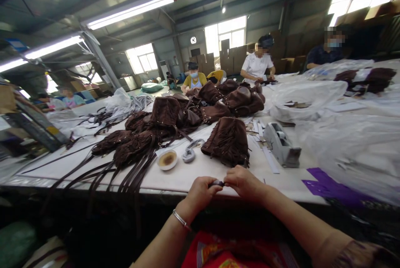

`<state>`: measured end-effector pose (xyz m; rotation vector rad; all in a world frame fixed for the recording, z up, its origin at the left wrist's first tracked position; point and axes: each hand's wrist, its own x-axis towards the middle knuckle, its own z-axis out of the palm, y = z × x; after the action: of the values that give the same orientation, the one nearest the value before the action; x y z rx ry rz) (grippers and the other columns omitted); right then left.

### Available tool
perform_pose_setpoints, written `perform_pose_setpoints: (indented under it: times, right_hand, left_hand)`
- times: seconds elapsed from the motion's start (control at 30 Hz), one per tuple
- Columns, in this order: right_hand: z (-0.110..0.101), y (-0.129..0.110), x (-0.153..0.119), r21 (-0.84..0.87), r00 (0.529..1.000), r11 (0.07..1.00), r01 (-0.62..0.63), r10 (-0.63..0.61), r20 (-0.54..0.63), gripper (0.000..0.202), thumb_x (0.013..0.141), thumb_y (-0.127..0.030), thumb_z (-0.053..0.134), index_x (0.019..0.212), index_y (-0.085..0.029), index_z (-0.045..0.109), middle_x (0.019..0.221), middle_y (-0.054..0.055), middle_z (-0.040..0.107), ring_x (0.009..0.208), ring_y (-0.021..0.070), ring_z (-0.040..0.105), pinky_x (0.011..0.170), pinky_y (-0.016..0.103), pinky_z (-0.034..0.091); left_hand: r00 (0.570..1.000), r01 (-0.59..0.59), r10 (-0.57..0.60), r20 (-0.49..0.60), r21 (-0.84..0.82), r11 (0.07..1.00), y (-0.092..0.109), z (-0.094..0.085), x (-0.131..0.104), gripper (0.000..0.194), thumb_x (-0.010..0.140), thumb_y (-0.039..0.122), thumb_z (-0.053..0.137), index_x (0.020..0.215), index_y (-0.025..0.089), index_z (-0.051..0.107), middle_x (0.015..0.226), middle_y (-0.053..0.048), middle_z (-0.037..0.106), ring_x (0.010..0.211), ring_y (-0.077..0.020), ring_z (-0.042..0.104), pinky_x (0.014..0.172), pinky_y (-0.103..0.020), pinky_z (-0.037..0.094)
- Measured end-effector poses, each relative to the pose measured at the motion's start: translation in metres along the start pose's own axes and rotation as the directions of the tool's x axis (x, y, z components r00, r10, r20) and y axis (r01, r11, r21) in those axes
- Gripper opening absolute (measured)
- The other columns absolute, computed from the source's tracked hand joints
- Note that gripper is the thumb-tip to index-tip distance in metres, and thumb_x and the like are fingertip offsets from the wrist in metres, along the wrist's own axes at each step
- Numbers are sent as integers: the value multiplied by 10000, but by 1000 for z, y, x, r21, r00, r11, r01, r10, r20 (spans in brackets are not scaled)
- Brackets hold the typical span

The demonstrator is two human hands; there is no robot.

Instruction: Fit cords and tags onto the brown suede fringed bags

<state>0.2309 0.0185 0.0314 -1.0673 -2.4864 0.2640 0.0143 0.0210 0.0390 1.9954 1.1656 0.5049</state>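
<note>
Two hands [200,191] [243,181] pinch one small dark item [216,183] between them — beyond, one dish [167,160], one tape dispenser [283,145].

Tube lights [133,11] above, bright windows [142,58] behind

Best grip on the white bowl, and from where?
Probably the bowl's near rim, pinched from the wearer's side: it is shallow, with brown bags at its left and a gray coil at its right. Keep it level; something brown sits inside.
</note>
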Motion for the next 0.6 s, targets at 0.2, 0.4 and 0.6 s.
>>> perform_pose_setpoints:
  times: [0.2,0.4,0.6]
  right_hand:
    - [4,-3,5,-47,1000,999,10,-11,-12,158,862,-172,585,734,-200,675,741,22,664,718,154,583,679,319,285]
    - [27,-1,8,-138,999,990,-17,11,-49,129,774,-185,661,649,-210,643,692,10,661,661,158,582,665,317,288]
    - [34,10,7,-173,987,982,78,-101,-124,106,775,-131,658,692,-195,637,704,15,673,672,159,614,636,300,310]
  left_hand:
    - [999,25,-26,40,20,999,-1,2,2,232,817,297,588,639,150,609,574,55,434,607,-101,377,566,-243,233]
    - [997,69,-72,35,83,994,-4,8,8,157,780,253,596,693,161,689,633,31,580,640,-116,470,565,-232,286]
    - [986,142,-154,59,168,975,-2,5,7,171,744,284,633,817,188,754,720,6,668,701,-150,540,619,-229,372]
